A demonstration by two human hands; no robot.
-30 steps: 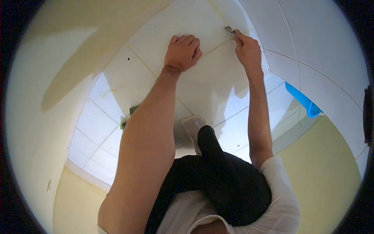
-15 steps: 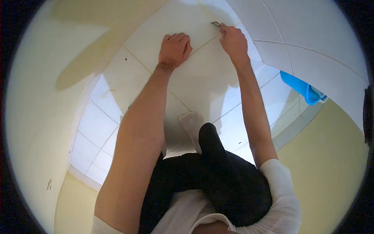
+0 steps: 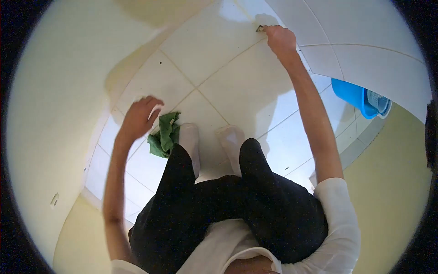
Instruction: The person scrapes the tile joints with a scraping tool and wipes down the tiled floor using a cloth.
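My right hand (image 3: 281, 40) is closed on a small metal tool (image 3: 260, 28), whose dark-edged, frame-like end pokes out past my fingers. It rests low at the tiled floor (image 3: 237, 86), near the foot of the tiled wall on the right; most of the tool is hidden in my grip. On the left, my left hand (image 3: 139, 118) hangs over the floor with its fingers apart and nothing in them, slightly blurred. Just right of it, a crumpled green cloth (image 3: 165, 137) lies on the tiles beside my foot.
A blue plastic container (image 3: 349, 93) with a clear one in it stands past the wall's corner at the right. The yellowish wall (image 3: 59, 114) rises on the left. My feet (image 3: 230, 139) are on the floor, and dark specks (image 3: 160, 62) dot the tiles.
My left hand has swung back and left from the far floor, and its fingers have opened. The green cloth has come into view. My right hand, with the tool, has shifted slightly right.
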